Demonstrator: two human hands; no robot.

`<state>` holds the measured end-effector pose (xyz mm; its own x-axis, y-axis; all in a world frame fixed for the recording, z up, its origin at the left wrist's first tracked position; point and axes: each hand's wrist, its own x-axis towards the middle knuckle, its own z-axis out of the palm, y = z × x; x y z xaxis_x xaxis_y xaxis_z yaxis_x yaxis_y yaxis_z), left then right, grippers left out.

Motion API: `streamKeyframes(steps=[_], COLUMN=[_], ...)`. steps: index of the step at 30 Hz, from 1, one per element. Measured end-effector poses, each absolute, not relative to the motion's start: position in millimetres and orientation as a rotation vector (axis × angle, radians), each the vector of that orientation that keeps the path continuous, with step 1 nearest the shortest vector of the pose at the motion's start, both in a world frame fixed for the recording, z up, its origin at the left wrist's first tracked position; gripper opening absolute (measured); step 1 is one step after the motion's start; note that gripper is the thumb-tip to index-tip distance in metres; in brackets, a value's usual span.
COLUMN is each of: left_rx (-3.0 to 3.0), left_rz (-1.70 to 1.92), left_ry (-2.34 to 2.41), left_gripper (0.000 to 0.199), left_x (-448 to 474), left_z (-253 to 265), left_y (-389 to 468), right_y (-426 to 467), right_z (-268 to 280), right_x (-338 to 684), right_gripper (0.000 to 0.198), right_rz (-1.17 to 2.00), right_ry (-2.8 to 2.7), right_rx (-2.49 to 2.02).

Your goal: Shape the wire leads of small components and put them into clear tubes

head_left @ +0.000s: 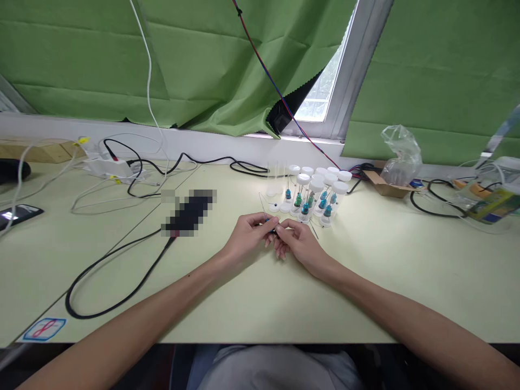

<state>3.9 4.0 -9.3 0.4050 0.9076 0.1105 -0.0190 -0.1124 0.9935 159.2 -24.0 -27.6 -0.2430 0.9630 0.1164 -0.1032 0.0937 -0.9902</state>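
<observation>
My left hand (252, 233) is closed, thumb and fingers pinching a small blue piece with a thin rod (267, 220) that sticks up above the fingertips. My right hand (299, 241) meets it, its thumb and fingers pinched at a dark lower part of the same piece; the fingers cover most of it. Just beyond the hands stand several clear bottles with white caps (316, 185), with blue and green pieces on thin rods inside. An uncapped clear tube (276, 179) stands at their left, and a loose white cap (274, 207) lies in front of it.
On the table's left, a black cable (122, 303) loops to a blurred-out dark object (190, 211). A power strip (108, 167) and wires lie along the wall. At right are a cardboard box (385, 185) with a plastic bag (402, 157) and a yellow-green package (493, 206).
</observation>
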Motion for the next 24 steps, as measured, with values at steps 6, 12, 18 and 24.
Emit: streamKeyframes(steps=[6, 12, 18, 24], left_rx=[1.486, 1.434, 1.367, 1.313], left_rz=[0.969, 0.998, 1.029, 1.036], left_ry=[0.973, 1.018, 0.975, 0.893], left_gripper=[0.033, 0.035, 0.035, 0.03], left_x=[3.3, 3.7, 4.1, 4.7], left_z=[-6.4, -4.8, -8.1, -10.3], left_y=[5.2, 3.7, 4.1, 4.5], right_y=[-22.5, -22.8, -22.3, -20.2], right_z=[-31.1, -30.1, -31.3, -32.9], right_x=[159.8, 159.6, 159.9, 160.4], right_gripper=[0.037, 0.039, 0.039, 0.038], right_rz=[1.325, 1.299, 1.284, 1.286], right_ry=[-1.353, -1.343, -1.32, -1.295], right_rx=[-0.963, -0.966, -0.955, -0.937])
